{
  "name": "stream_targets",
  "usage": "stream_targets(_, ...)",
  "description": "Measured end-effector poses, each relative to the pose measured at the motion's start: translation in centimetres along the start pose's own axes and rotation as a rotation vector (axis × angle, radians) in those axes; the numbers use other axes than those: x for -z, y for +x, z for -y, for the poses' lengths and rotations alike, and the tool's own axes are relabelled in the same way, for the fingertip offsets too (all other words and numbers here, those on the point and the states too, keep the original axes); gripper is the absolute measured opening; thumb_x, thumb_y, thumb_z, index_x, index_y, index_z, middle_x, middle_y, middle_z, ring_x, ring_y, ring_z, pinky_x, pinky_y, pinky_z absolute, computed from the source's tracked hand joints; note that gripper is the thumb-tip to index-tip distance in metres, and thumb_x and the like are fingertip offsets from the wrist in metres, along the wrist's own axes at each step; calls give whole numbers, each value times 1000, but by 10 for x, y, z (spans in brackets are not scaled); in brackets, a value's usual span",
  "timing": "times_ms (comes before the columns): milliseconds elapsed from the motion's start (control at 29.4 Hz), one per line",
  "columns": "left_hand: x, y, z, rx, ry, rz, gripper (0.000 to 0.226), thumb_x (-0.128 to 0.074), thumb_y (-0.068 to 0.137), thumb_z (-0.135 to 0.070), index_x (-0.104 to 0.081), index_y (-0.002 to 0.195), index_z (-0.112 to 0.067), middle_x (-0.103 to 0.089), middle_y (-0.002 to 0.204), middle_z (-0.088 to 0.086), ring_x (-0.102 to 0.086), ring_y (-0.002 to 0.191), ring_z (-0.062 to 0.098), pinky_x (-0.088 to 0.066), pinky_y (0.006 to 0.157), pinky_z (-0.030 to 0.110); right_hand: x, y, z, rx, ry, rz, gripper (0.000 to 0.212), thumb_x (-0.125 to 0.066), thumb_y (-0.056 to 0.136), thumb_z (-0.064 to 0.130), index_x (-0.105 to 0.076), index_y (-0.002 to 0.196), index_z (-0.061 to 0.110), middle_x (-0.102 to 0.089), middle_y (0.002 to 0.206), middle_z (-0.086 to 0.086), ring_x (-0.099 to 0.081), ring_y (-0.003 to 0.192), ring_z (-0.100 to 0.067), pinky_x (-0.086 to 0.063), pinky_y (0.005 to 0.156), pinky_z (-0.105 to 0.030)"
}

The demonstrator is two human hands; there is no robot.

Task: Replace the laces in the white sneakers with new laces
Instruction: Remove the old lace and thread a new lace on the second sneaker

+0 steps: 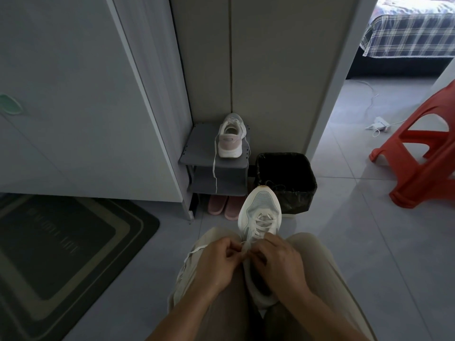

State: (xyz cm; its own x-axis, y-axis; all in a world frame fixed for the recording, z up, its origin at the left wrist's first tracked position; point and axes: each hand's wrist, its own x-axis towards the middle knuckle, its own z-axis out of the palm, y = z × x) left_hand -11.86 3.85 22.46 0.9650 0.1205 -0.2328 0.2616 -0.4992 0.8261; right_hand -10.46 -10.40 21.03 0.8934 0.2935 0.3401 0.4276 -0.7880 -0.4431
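Note:
A white sneaker (259, 212) lies between my knees, toe pointing away, with a white lace (264, 223) crossed through its eyelets. My left hand (216, 264) and my right hand (278, 262) meet over the shoe's tongue, and each pinches a strand of the lace. A loose lace end (192, 253) trails left over my thigh. The second white sneaker (231, 136), with a pink heel, stands on a grey shoe rack (197, 148), its lace hanging down the rack's front.
A black-lined bin (286, 180) stands just beyond the sneaker's toe. Pink slippers (224, 205) sit under the rack. A red plastic stool (423, 153) is at the right, a dark doormat (61, 249) at the left, a white cabinet (86, 107) behind it.

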Motion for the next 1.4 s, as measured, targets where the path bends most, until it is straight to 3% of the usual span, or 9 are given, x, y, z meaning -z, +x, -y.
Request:
stream_targets(170, 10, 6, 0, -21, -18, 118, 12, -56, 91, -15, -63, 82, -18, -65, 74, -6, -49, 43, -4, -37, 49, 10, 0, 2, -4, -47, 71, 108, 4, -64, 71, 24, -65, 67, 26, -60, 70, 11, -57, 60, -7, -44, 48, -18)
stream_targets(408, 17, 21, -2, -189, 261, 207, 4, -63, 84, -19, -66, 87, -19, -63, 86, -9, -59, 81, 5, -48, 77, 23, 31, 28, 0, -103, 31, 472, 19, -52, 90, 31, -64, 104, 26, -62, 106, 5, -58, 96, -14, -46, 80, -26)
stream_targets(579, 67, 6, 8, -62, 64, 37, 13, -58, 87, -5, -58, 76, -13, -63, 66, 3, -55, 50, 7, -43, 49, 18, 76, 46, -20, -207, 36, 533, 19, -59, 82, 22, -46, 92, 31, -55, 82, 10, -52, 74, -11, -39, 60, -21)
stream_targets(715, 139, -8, 55, 181, -79, -267, 12, -54, 87, 5, -56, 77, -2, -60, 68, 15, -51, 56, 25, -41, 57, 32, 97, 57, -33, -187, 59, 467, 25, -58, 79, 12, -46, 72, 33, -55, 68, 12, -49, 60, -3, -39, 58, -19)
stream_targets(817, 161, -15, 70, 261, 33, -405, 13, -57, 86, 2, -58, 77, -7, -63, 69, 15, -56, 59, 28, -46, 63, 34, 91, 62, -27, -120, 125, 474, 16, -62, 82, 14, -56, 77, 28, -61, 77, 16, -58, 74, -1, -47, 69, -19)
stream_targets(953, 99, -20, 27, -44, 192, -229, 13, -53, 91, -8, -57, 89, -21, -60, 75, -1, -56, 63, 12, -44, 55, 18, 80, 68, -19, -74, 177, 515, 9, -65, 82, 17, -65, 88, 23, -59, 83, 21, -59, 84, 3, -46, 74, -13)
stream_targets(1089, 18, -12, 4, -350, 384, 10, 20, -46, 95, -27, -54, 111, -38, -52, 106, -22, -52, 96, 2, -35, 77, 8, 88, 70, -22, -37, 99, 486, 11, -64, 83, 18, -70, 92, 21, -53, 78, 23, -55, 76, 5, -41, 69, -8)
stream_targets(1225, 4, 6, -5, -352, 466, 78, 23, -43, 96, -24, -61, 106, -15, -60, 108, -4, -53, 96, 8, -31, 81, 14, 96, 67, -30, -46, 77, 470, 13, -63, 85, 19, -72, 95, 21, -50, 76, 21, -50, 70, 6, -38, 68, -5)
stream_targets(1395, 15, 2, -3, -358, 427, 39, 22, -46, 94, -27, -58, 112, -19, -59, 107, -6, -55, 97, 9, -39, 84, 21, 93, 69, -26, -87, 168, 537, 14, -61, 87, 20, -71, 97, 19, -54, 79, 22, -53, 73, 8, -38, 69, -3)
